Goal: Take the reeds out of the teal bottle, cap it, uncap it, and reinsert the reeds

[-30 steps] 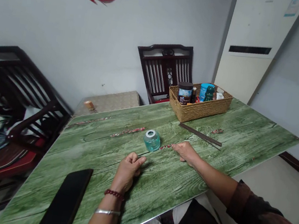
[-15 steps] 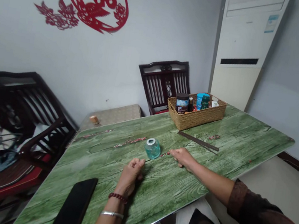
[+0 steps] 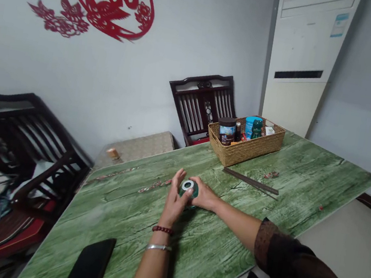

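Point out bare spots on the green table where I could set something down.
On the green table, bare top shows between the flat black object and the left forearm, and right of the dark sticks. It is crowded at the jar, between left hand and right hand, and by the wicker basket.

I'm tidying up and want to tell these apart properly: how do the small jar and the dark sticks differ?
The small jar is squat and green-tinted with a pale rim; the dark sticks are long and thin. The small jar is upright between the left hand and right hand, while the dark sticks lie untouched on the tabletop. Both are outside the woven basket.
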The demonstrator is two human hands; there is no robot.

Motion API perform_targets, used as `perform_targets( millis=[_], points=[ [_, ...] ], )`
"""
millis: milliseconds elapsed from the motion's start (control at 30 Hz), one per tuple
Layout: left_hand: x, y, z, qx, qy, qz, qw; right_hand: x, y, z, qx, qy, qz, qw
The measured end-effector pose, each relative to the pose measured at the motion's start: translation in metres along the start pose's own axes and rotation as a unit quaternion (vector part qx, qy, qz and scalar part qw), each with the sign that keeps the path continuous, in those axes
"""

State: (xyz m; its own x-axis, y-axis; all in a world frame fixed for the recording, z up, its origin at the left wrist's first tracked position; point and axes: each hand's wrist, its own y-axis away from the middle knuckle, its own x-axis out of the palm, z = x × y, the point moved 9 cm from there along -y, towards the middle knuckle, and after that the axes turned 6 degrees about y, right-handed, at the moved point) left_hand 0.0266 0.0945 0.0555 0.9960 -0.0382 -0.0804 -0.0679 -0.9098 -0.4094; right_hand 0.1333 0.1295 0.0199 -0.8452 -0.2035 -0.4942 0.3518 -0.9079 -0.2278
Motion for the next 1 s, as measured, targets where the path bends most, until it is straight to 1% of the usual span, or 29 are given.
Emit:
perform_targets(
  millis=[67,133,300,433,633,833,933,1000],
  points=[
    [0.005,0.004,0.004,0.002,-0.015,0.024,1.0,0.003,0.001,-0.002,-0.013,0.001,-0.008,1.0],
    [0.006,0.008,0.005,0.0,-0.027,0.033,0.999,0.004,0.003,-0.004,-0.02,0.012,-0.004,1.0],
    [0.002,0.009,0.002,0.003,-0.042,0.025,0.999,0.005,0.002,-0.009,-0.014,0.042,-0.003,0.999],
    [0.001,0.008,0.003,-0.004,-0.053,0.015,0.998,0.007,0.001,-0.01,-0.012,0.054,-0.002,0.998],
    [-0.006,0.007,0.004,-0.004,-0.085,-0.018,0.996,0.006,0.003,-0.007,-0.023,0.037,-0.004,0.999],
    [-0.007,0.005,0.008,-0.028,-0.06,-0.05,0.997,0.005,0.004,-0.004,-0.015,0.027,-0.001,1.0],
    [-0.013,0.005,0.012,-0.025,-0.064,-0.077,0.995,0.004,0.004,-0.004,-0.011,0.033,0.002,0.999],
    [-0.017,0.006,0.015,-0.024,-0.065,-0.081,0.994,0.005,0.004,-0.003,-0.013,0.033,0.005,0.999]
  ],
)
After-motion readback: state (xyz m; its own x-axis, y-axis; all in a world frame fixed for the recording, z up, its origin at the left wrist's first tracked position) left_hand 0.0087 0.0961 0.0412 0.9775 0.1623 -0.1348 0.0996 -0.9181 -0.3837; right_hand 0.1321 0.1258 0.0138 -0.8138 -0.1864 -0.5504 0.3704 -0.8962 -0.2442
